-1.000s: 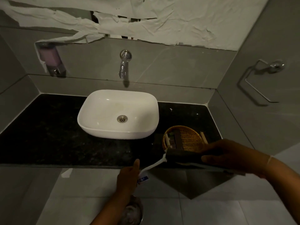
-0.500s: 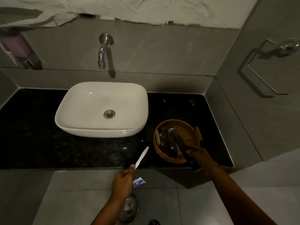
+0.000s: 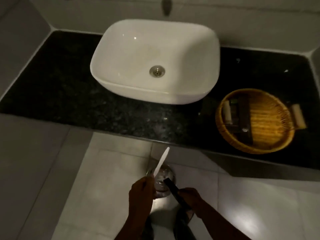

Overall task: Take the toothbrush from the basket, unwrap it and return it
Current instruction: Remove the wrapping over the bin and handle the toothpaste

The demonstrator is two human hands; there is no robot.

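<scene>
Toothbrush: bare white handle, pinched in the left hand's closed fingers at lower centre of the frame, tip angled up toward the counter edge. The right hand grips a dark wrapper sleeve above a round floor bin. Step in hand, as judged: unwrapping done, wrapper about to be discarded. Next move calls for carrying the brush up and right to the wicker basket on the black counter.
</scene>
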